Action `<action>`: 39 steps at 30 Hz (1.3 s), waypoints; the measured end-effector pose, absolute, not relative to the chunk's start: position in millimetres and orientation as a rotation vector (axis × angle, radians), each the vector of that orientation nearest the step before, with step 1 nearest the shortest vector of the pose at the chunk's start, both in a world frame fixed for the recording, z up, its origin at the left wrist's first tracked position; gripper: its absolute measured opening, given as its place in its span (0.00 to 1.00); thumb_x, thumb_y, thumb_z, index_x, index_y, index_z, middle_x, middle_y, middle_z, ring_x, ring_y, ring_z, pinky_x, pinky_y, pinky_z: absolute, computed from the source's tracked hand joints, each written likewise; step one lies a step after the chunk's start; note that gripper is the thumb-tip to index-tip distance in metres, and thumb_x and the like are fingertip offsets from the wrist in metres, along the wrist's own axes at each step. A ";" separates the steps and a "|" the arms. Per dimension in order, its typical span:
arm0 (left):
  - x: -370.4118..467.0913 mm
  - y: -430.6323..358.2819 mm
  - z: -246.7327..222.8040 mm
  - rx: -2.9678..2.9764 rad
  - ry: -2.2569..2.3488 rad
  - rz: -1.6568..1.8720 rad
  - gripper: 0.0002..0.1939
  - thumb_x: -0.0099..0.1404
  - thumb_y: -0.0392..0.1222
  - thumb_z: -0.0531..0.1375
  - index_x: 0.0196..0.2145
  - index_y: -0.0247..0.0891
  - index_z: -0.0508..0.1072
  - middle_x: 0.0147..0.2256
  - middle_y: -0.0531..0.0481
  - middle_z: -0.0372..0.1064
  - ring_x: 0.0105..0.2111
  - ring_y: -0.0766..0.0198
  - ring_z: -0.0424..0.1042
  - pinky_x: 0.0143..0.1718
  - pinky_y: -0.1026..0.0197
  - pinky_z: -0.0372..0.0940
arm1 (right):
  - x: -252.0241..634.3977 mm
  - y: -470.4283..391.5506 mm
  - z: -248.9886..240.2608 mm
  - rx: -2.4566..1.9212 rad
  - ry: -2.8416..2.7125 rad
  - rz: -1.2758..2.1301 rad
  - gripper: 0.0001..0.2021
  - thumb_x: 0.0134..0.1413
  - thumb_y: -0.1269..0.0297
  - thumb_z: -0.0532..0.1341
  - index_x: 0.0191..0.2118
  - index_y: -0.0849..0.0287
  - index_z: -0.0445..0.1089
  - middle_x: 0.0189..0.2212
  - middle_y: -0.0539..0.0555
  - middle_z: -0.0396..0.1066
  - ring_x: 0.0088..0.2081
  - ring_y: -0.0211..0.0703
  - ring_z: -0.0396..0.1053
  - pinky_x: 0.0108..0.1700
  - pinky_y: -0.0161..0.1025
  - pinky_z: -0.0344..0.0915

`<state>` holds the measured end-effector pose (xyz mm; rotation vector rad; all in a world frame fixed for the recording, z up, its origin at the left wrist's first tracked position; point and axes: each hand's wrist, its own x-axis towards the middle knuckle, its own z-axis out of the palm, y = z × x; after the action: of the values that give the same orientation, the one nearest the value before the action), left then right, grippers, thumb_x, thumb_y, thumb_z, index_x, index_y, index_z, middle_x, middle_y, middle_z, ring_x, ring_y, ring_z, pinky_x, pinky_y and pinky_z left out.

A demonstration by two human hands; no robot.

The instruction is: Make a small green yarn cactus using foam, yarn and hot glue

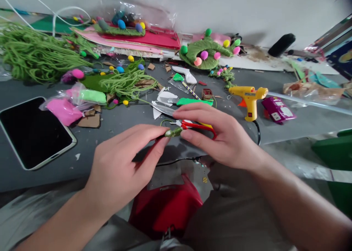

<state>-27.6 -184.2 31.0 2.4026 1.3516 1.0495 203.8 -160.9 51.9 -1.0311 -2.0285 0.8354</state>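
My left hand (123, 159) pinches a small green yarn-wrapped piece (175, 132) between thumb and fingertips, above the table's front edge. A whitish spot shows at the piece's left end. My right hand (217, 133) is at its other end, the thumb seeming to touch it, with the fingers stretched out and apart from the thumb. Behind the right hand are scissors with red and yellow handles (202, 125), partly covered by the fingers. A thin green strand loops near the piece.
A yellow glue gun (249, 98) and a purple box (278, 110) are at right. At left are a phone (35, 131), a pink clay bag (63, 109) and green yarn (38, 56). A green wreath with pompoms (205, 53) lies at the back. A red stool (165, 207) is below.
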 end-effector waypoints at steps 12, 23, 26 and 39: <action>-28.5 -184.5 26.8 2.406 1.276 1.010 0.07 0.71 0.37 0.61 0.46 0.44 0.76 0.43 0.52 0.81 0.39 0.61 0.81 0.44 0.61 0.75 | 201.1 -160.1 50.6 -1.103 -1.989 0.908 0.04 0.67 0.65 0.63 0.38 0.56 0.71 0.36 0.51 0.73 0.38 0.40 0.69 0.42 0.38 0.67; -30.4 -186.5 22.8 2.429 1.276 1.005 0.08 0.70 0.36 0.62 0.46 0.44 0.76 0.43 0.51 0.81 0.40 0.61 0.81 0.45 0.62 0.75 | 216.8 -146.0 53.8 -1.325 -1.764 0.804 0.18 0.73 0.55 0.55 0.29 0.55 0.65 0.28 0.50 0.66 0.31 0.39 0.63 0.36 0.39 0.61; -30.1 -186.8 20.9 2.429 1.269 1.012 0.09 0.70 0.36 0.62 0.47 0.44 0.77 0.44 0.52 0.81 0.40 0.61 0.81 0.45 0.61 0.75 | 229.8 -135.5 54.1 -1.326 -1.623 0.751 0.21 0.70 0.54 0.59 0.25 0.56 0.64 0.24 0.48 0.63 0.29 0.38 0.63 0.36 0.39 0.62; -27.5 -185.4 20.9 2.421 1.248 1.018 0.09 0.70 0.35 0.62 0.46 0.43 0.77 0.42 0.52 0.81 0.39 0.64 0.81 0.46 0.64 0.73 | 249.9 -112.5 39.4 -1.080 -1.181 1.267 0.11 0.60 0.58 0.69 0.29 0.56 0.74 0.30 0.48 0.71 0.35 0.36 0.72 0.41 0.35 0.70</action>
<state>-27.5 -185.4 20.9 2.4210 1.2480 1.0182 249.9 -112.5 39.4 -1.0799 -1.1813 1.2673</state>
